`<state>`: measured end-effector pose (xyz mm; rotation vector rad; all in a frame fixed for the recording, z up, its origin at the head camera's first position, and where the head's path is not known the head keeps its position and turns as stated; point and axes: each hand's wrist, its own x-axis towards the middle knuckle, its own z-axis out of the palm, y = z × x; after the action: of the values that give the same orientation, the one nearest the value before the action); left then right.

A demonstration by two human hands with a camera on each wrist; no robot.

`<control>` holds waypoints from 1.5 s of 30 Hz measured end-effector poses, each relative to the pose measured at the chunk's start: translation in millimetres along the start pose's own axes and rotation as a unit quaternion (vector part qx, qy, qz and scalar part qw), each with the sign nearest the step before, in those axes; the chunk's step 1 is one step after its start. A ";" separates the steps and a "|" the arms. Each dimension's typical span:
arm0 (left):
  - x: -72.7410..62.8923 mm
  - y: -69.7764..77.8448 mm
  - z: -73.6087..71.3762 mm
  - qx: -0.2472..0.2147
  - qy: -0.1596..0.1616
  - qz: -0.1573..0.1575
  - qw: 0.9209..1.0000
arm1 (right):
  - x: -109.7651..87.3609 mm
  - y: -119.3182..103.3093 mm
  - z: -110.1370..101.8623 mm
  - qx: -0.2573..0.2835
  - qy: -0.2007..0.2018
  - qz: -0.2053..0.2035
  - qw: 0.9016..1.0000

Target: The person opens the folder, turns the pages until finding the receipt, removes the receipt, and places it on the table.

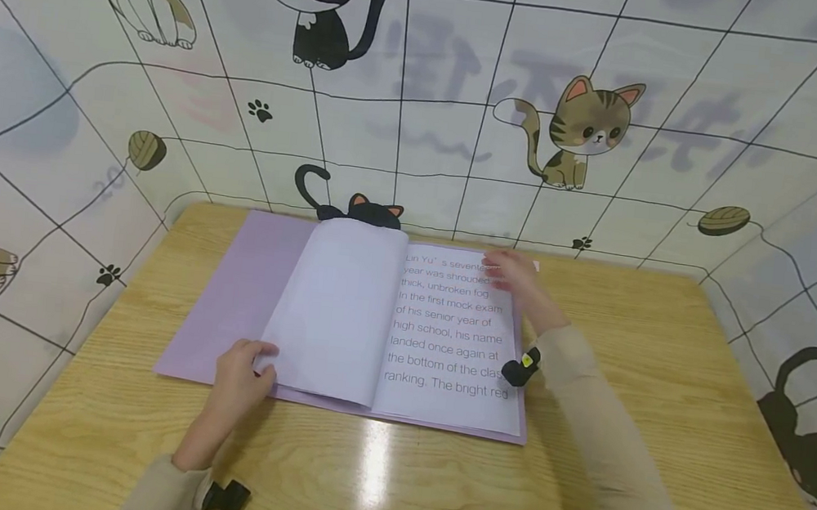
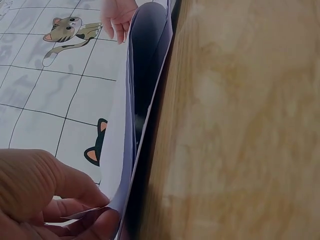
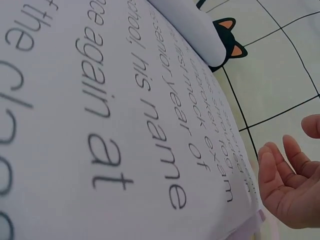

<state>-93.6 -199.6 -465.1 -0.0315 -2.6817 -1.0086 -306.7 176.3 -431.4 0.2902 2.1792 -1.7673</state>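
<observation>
A folder-like booklet with a purple cover lies spread on the table. Its left page is blank and bows up near the middle fold; the right page carries large printed English text. My left hand pinches the lower left corner of the blank page. In the left wrist view, thumb and fingers close on that page edge. Over the top right of the printed page is my right hand, its fingers relaxed and pointing left. The right wrist view shows this hand with loosely bent fingers and nothing in them.
The wooden table reaches back to a white wall with a grid and cartoon cats. A small dark wrist device overlaps the right page's edge in the head view; another device sits at the left cuff.
</observation>
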 end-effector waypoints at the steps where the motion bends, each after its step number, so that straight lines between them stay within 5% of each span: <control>1: -0.2 0.2 -0.2 0.001 -0.004 -0.002 1.000 | 0.9 0.4 -1.9 0.000 0.002 0.002 1.000; 20: 3.2 -0.6 -0.2 0.024 -0.074 -0.077 0.994 | 12.7 -0.6 -26.4 -0.031 0.032 0.011 0.999; 34: 5.9 -0.3 -0.4 0.034 -0.083 -0.089 0.992 | 9.9 -2.4 -37.5 -0.016 0.034 0.004 0.999; 45: 8.0 0.6 0.3 0.046 -0.069 -0.071 0.994 | 15.3 -3.0 -40.0 -0.031 0.037 0.015 0.999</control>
<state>-101.3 -199.6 -462.8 0.1138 -2.8896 -0.9538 -326.7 214.0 -427.0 0.3780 2.2643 -1.6950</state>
